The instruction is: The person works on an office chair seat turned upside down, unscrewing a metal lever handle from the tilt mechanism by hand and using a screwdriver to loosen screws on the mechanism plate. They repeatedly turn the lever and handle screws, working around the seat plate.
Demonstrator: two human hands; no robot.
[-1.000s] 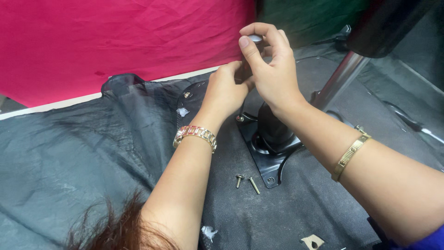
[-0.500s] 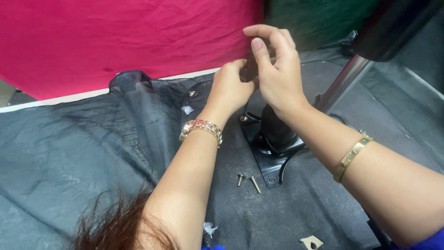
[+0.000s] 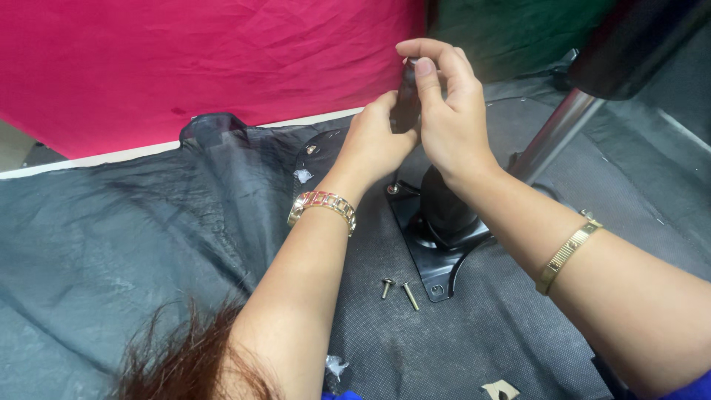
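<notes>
Both hands meet above a black metal mounting plate [image 3: 433, 255] that carries a black cylindrical post [image 3: 444, 211]. My right hand [image 3: 452, 111] grips a dark upright part [image 3: 406, 96] at its top with thumb and fingers. My left hand [image 3: 374, 141] holds the same part from the left and below. Two loose screws [image 3: 398, 289] lie on the grey felt just in front of the plate. One screw [image 3: 392, 188] sits at the plate's far corner.
A chrome tube [image 3: 552, 137] slants up to a black padded piece [image 3: 629, 44] at the top right. Black plastic sheeting [image 3: 215, 170] covers the grey felt [image 3: 481, 341] on the left. A pink cloth [image 3: 200, 67] hangs behind. A cardboard scrap [image 3: 500, 389] lies near the bottom edge.
Both hands stayed together on the dark part; the right fingers shifted their hold on its top. The view moved slightly.
</notes>
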